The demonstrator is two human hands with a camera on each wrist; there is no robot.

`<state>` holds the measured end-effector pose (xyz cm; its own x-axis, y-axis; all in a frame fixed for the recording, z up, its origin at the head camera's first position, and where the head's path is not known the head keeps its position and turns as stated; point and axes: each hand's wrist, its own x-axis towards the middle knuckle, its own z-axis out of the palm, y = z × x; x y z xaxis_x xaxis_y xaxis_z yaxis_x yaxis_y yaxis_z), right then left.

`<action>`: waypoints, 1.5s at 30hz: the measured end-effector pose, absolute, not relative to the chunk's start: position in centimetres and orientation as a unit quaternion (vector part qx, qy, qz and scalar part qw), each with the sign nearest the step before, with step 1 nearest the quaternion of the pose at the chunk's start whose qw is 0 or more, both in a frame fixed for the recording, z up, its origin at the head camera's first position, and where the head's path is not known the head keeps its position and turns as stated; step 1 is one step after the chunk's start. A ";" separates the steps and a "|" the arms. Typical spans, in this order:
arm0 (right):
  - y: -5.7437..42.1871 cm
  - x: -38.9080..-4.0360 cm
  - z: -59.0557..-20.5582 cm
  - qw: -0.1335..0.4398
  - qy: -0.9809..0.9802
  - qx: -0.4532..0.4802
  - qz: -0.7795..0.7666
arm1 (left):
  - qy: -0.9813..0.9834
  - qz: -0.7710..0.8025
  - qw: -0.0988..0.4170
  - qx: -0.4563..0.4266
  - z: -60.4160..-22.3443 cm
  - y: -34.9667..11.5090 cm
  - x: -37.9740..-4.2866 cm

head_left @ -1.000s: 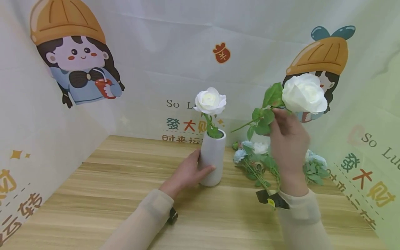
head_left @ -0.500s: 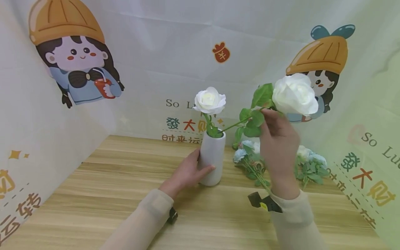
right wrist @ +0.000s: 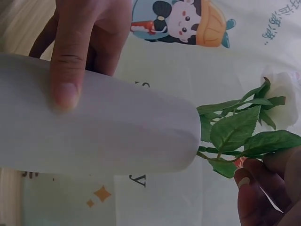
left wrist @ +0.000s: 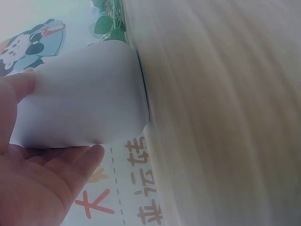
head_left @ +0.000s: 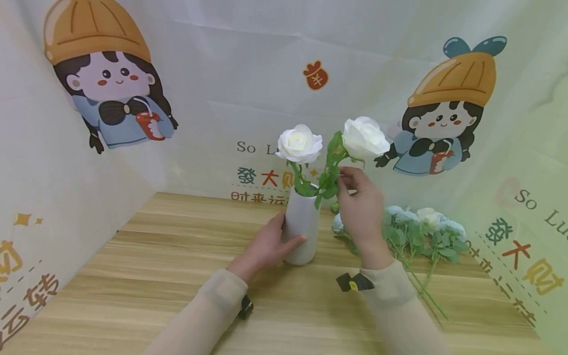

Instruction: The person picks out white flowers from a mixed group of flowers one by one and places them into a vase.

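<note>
A white vase point(head_left: 301, 231) stands on the table with one white rose point(head_left: 299, 143) upright in its mouth. My left hand point(head_left: 266, 246) grips the vase around its side, thumb across the front; the left wrist view shows the hand point(left wrist: 42, 183) curved round the lower body. With thumb and fingertips my right hand point(head_left: 364, 212) pinches the leafy stem of a second white rose point(head_left: 366, 138), just right of the vase mouth. In the right wrist view its green leaves point(right wrist: 235, 129) lie at the rim, and the stem runs into the opening; its lower end is hidden inside.
Several blue and white flowers point(head_left: 421, 231) with long green stems lie on the wooden table point(head_left: 168, 266) at the right, partly behind my right arm. A printed cloth point(head_left: 213, 88) with cartoon figures hangs behind the table and along both sides.
My right hand has moved left and slightly down with the second rose. Its stem was apart from the vase and now goes into the mouth, more upright. The left hand stays on the vase.
</note>
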<state>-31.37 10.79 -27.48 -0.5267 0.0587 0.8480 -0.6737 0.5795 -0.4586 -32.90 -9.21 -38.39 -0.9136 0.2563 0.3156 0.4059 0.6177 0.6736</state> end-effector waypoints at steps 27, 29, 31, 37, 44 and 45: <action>9.3 -33.5 -29.7 0.302 -0.856 0.220 0.357 | -0.891 -0.391 0.114 -0.203 -38.4 -9.2 -32.9; 9.2 -33.4 -29.8 0.284 -0.860 0.224 0.359 | -0.892 -0.389 0.113 -0.203 -38.3 -9.2 -32.9; 9.1 -33.3 -29.9 0.270 -0.862 0.234 0.360 | -0.892 -0.387 0.115 -0.203 -38.4 -9.2 -32.9; 8.9 -33.4 -30.1 0.252 -0.868 0.262 0.338 | -0.893 -0.384 0.113 -0.203 -38.3 -9.1 -33.1; 9.2 -33.1 -29.8 0.216 -0.890 0.248 0.315 | -0.898 -0.382 0.105 -0.193 -38.3 -9.1 -33.2; 9.3 -33.1 -29.8 0.213 -0.893 0.246 0.312 | -0.898 -0.382 0.105 -0.192 -38.4 -9.1 -33.1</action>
<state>-33.12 9.29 -29.79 -0.7880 -0.3067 0.5338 -0.5725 0.6839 -0.4523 -33.15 -9.09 -38.35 -0.9046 0.2645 0.3342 0.4242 0.6347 0.6459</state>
